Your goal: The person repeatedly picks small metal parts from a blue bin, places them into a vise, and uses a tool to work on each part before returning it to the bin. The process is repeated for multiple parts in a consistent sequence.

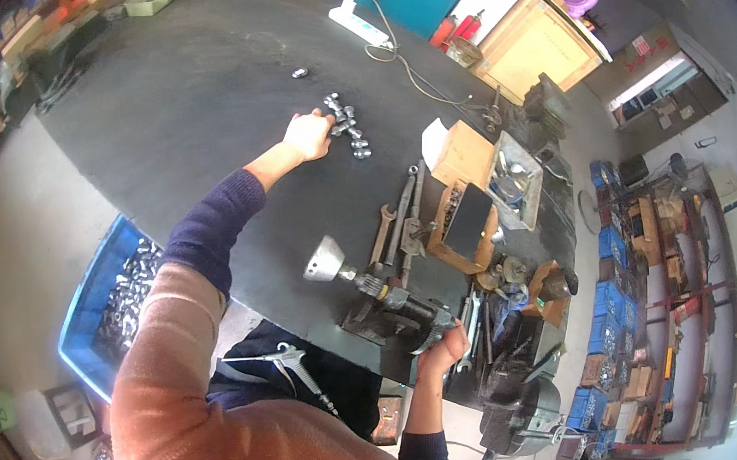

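One brown sweater (293,453), worn by me, lies nearest; one air gun (290,369) is just beyond. One bench fixture (408,314), one metal cone (323,261) at its left end, stands at the near edge of the table (227,35). My right hand (446,347) is curled onto the fixture's right end. My left hand (308,136), partly closed, is at the far cluster of metal fittings (350,123), too crowded to count; I cannot tell whether it pinches one. One loose fitting (300,73) lies farther left. Two red extinguishers (468,27) stand far off.
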`<state>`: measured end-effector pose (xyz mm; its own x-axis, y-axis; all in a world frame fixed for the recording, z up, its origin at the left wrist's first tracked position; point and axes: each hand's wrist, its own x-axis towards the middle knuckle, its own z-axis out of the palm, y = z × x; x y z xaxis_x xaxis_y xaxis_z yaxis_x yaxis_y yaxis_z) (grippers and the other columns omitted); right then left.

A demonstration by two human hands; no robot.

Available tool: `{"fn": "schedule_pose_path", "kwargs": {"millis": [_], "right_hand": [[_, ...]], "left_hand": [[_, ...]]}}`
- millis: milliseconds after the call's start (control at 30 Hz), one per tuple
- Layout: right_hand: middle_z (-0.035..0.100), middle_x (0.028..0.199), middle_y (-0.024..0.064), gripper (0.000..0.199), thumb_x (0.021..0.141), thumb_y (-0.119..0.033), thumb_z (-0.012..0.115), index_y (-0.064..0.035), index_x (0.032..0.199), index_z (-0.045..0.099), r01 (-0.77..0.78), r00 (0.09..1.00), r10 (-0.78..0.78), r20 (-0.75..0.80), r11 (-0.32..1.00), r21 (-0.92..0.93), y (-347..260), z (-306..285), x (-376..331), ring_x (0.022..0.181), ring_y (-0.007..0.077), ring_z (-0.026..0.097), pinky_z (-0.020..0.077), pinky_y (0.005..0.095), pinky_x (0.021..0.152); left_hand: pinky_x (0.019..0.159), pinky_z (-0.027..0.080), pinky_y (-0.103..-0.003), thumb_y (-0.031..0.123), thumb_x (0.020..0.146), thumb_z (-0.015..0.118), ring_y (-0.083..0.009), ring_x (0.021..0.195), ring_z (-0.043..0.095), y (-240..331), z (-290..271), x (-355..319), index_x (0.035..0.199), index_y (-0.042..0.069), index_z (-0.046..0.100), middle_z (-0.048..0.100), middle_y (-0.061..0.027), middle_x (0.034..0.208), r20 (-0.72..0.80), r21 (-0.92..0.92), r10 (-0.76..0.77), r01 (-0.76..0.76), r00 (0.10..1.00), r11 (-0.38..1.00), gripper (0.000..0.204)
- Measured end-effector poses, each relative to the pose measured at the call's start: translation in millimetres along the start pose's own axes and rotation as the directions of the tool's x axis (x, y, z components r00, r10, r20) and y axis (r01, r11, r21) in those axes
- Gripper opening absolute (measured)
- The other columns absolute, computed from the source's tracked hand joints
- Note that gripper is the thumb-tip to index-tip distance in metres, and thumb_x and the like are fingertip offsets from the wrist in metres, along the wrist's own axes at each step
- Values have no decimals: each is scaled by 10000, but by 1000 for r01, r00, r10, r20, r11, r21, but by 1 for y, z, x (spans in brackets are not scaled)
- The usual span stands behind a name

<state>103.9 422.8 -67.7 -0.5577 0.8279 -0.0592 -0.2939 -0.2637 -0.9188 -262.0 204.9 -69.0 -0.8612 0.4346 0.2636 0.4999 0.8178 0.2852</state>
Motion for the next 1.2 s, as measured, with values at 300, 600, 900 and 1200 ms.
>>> {"fn": "schedule_pose_path", "kwargs": {"millis": [300, 600, 900, 1200], "right_hand": [[420, 550, -46, 174, 762, 16, 396, -28, 732, 561, -57, 998, 57, 4, 996, -68, 8, -14, 2, 419, 20, 326, 211, 161, 354], [451, 581, -41, 87, 796, -103, 488, -35, 795, 542, -94, 995, 94, -32, 996, 2, 10, -22, 0, 431, 32, 375, 249, 166, 356], [423, 571, -26, 118, 833, -107, 456, -39, 785, 539, -78, 997, 78, -13, 997, -23, 5, -19, -3, 443, 50, 352, 244, 187, 372], [355, 537, -16, 144, 803, -115, 488, 9, 750, 537, -1, 996, 3, 88, 1000, -21, -20, -23, -33, 447, 66, 289, 229, 208, 401]], "left_hand": [[983, 268, -523, 112, 712, 582, -242, 951, 583, 8, 39, 33, 1015, 56, 544, 615, -98, 936, -34, 293, 161, -144, 986, 945, 310], [533, 483, -229, 70, 805, 601, -98, 591, 559, 18, -85, -105, 907, -52, 620, 626, -67, 763, 214, -927, 132, 159, 968, 338, 160], [608, 504, -241, 41, 801, 611, -121, 626, 607, 56, -143, -192, 892, -64, 632, 636, -90, 710, 94, -955, 246, 17, 965, 297, 141], [660, 480, -224, -21, 724, 660, -95, 678, 590, 56, -146, -187, 879, -24, 646, 640, -44, 733, 55, -966, 302, -26, 952, 256, 156]]}}
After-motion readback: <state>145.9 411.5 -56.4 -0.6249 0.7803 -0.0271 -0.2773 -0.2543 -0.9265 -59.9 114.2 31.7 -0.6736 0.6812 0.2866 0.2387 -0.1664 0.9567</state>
